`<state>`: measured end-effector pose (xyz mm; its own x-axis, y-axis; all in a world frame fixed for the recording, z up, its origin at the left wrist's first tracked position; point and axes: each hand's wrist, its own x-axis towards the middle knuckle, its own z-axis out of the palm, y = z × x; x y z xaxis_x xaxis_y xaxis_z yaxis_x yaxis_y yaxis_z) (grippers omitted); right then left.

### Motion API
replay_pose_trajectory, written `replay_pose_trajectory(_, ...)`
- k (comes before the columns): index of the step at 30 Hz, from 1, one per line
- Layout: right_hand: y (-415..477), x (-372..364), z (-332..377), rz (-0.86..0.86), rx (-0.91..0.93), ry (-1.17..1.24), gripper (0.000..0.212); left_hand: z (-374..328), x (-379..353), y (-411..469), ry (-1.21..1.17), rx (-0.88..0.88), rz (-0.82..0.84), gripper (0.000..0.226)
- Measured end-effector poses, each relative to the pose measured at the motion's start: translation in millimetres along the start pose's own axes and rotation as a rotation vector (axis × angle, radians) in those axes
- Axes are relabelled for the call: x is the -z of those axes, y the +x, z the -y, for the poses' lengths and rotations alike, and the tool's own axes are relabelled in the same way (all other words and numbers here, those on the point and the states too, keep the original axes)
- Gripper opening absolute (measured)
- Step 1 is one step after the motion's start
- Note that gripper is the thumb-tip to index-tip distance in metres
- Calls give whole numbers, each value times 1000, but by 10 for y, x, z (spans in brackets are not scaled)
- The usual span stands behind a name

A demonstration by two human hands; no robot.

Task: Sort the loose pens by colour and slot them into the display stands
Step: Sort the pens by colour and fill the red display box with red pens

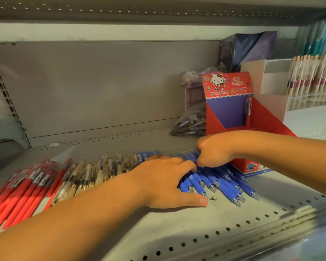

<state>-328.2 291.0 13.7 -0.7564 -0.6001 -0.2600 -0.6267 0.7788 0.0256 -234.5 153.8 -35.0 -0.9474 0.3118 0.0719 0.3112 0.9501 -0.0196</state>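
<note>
Head view: left hand (164, 178) presses flat on blue pens (211, 178), right hand (215, 151) pinches their tops; best align ends before lifting

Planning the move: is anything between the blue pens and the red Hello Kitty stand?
Nothing visible does. The blue pens lie just before the red Hello Kitty stand; only the right hand, pinching them, crosses its front.

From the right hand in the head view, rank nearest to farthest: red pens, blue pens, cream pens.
1. blue pens, held by the right hand.
2. cream pens, to its left.
3. red pens, far left.
</note>
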Motion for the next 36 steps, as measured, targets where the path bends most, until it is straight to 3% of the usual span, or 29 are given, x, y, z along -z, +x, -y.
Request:
replay_pose_trajectory(2,30,-11,38,43,-10,-42,30,-68,-33,21,68,4,-18,74)
replay_pose_trajectory(5,39,-1,75,103,6,-70,23,-157,-60,68,103,34,-4,77)
replay_pose_trajectory(10,58,-10,49,66,14,113,30,-51,-24,91,131,82,-68,48)
replay_pose_trajectory(12,84,-29,25,11,10,152,32,-2,-19,78,79,112,-69,47)
replay_pose_trajectory(15,124,-35,-9,-8,-32,226,40,41,-28,75,14,132,-71,56)
replay_pose_trajectory(20,125,-47,6,105,-81,315,48,22,-69,65,-45,109,-37,65)
replay_pose_trajectory(28,208,-57,-67,141,-40,605,31,68,-41,17,-41,109,-67,66)
replay_pose_trajectory(36,256,29,135,16,70,730,26,170,-2,-2,-317,132,-151,109)
